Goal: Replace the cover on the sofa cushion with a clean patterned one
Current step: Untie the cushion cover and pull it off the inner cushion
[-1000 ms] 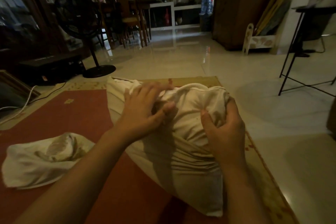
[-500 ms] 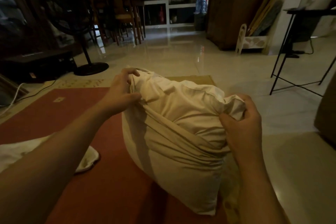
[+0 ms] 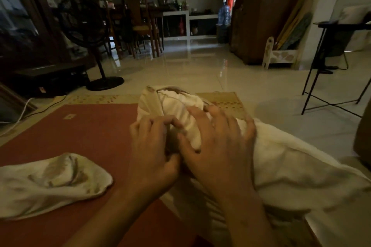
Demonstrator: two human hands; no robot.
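HANDS ON THE CUSHION: On the red rug [image 3: 80,136], your two hands meet on the sofa cushion [image 3: 291,170]. It lies with its long axis running from your near right toward the far middle of the rug. Its far end is bunched against a beige cover [image 3: 150,104]. Your left hand [image 3: 154,146] has its fingers curled round a fold of that cover on the cushion's left flank. Your right hand [image 3: 218,146] lies splayed on top, touching the left, pressing rather than gripping; its thumb may be tucked under a white fold, but blur hides this. The cover's rim sits just beyond both sets of fingertips, so the coming tug probably runs along the cushion's length. Your left hand is nearer that rim. A second, crumpled cover [image 3: 50,182], faintly patterned, lies well apart on your left
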